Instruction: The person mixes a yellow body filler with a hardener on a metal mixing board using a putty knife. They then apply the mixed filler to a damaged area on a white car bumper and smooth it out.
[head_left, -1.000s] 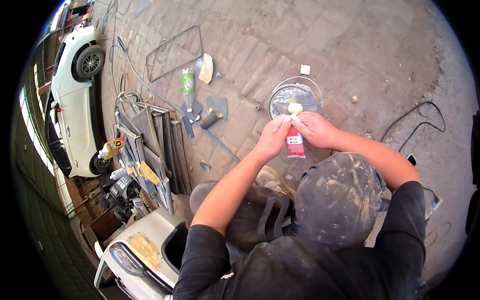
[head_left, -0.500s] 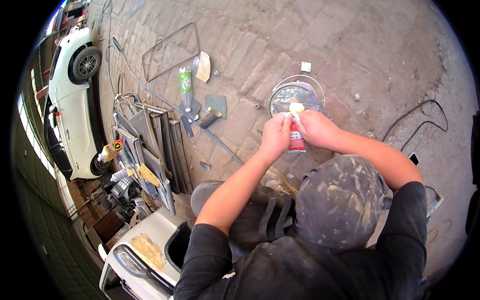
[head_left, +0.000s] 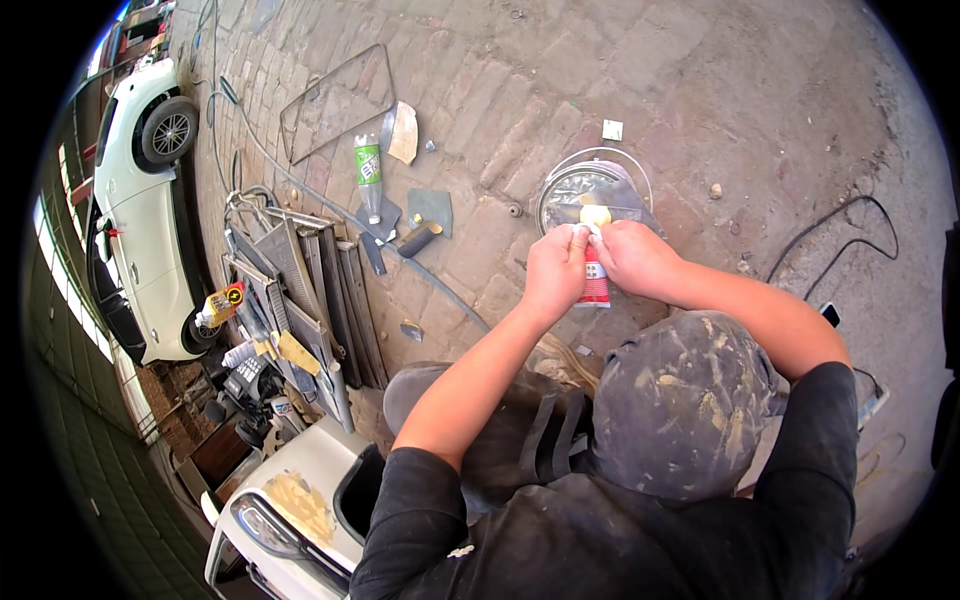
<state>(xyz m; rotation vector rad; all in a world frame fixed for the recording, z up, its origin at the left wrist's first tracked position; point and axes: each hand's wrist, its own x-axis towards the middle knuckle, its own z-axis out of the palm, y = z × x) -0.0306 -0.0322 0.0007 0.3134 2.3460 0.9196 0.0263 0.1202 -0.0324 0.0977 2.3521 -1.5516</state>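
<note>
The grey-brown, block-paved floor (head_left: 480, 90) extends to 12 o'clock. A dark green, ribbed surface (head_left: 75, 430) spans 8-to-9 o'clock, bordering a bright white light strip (head_left: 72, 282).

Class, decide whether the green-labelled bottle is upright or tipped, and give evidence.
Tipped: the bottle lies on its side on the paving, its length and green label showing.

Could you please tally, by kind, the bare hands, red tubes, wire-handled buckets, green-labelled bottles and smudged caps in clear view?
Bare hands: 2, the left hand and the right hand
Red tube: 1
Wire-handled bucket: 1
Green-labelled bottle: 1
Smudged cap: 1
Total: 6
</note>
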